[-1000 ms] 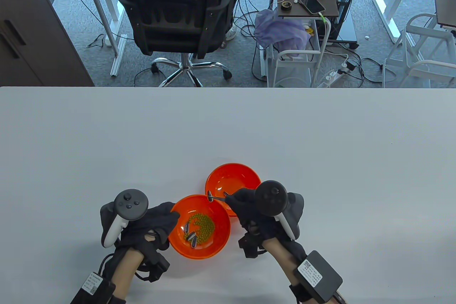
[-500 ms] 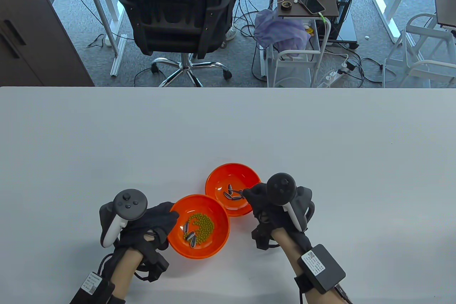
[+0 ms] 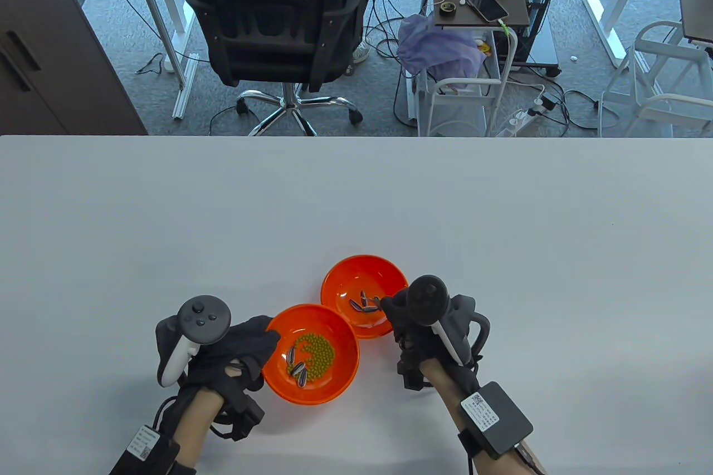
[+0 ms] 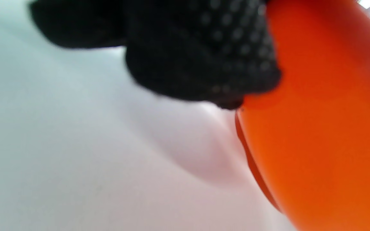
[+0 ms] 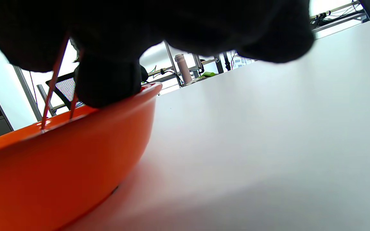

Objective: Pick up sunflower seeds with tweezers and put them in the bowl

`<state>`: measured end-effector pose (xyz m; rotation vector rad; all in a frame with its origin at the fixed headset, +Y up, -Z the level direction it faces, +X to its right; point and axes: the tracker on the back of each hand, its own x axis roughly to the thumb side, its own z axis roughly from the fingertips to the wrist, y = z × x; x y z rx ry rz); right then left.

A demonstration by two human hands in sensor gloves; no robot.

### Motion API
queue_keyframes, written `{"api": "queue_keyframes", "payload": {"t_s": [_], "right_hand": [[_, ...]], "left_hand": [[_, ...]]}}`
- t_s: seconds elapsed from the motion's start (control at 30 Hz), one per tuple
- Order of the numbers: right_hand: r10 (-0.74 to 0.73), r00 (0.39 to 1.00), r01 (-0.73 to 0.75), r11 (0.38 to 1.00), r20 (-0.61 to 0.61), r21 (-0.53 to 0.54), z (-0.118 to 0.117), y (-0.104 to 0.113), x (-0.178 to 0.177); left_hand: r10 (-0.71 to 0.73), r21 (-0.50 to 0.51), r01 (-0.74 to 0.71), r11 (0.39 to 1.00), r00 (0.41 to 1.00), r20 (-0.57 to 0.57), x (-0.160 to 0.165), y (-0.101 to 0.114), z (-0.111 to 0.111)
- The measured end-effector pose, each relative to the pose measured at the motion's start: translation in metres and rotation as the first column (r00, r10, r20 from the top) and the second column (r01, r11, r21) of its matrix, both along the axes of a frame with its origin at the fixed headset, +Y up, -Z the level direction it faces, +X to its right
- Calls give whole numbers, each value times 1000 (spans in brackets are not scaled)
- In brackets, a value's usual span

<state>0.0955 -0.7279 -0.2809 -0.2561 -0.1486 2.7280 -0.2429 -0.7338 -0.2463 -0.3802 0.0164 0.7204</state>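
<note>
Three seeds (image 3: 364,303) lie in the far bowl (image 3: 340,280); more seeds (image 3: 297,367) sit beside green peas (image 3: 315,351) in the near bowl (image 3: 334,386), whose rim touches the far one. The tweezers (image 5: 54,80) reach into the far bowl with tips slightly apart, held in the right hand (image 3: 415,316), whose grip is closed on them at that bowl's right rim. The left hand (image 3: 234,349) holds the near bowl's left rim, fingers (image 4: 204,54) against its wall. Both bowls stand on the white tabletop (image 3: 356,196).
</note>
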Motion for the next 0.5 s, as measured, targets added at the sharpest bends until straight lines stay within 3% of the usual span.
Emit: {"api": "queue_keyframes", "payload": {"t_s": [0.27,0.5], "right_hand": [[-76,996,80,993,-52,87,7,12,-5],[-166,963,193,974,-214,114,25,37,-23]], "left_hand": [[0,0,0,1000,1000,-1,0,0,0],[-1,1,1,1000,1000,-2,0,0,0]]}}
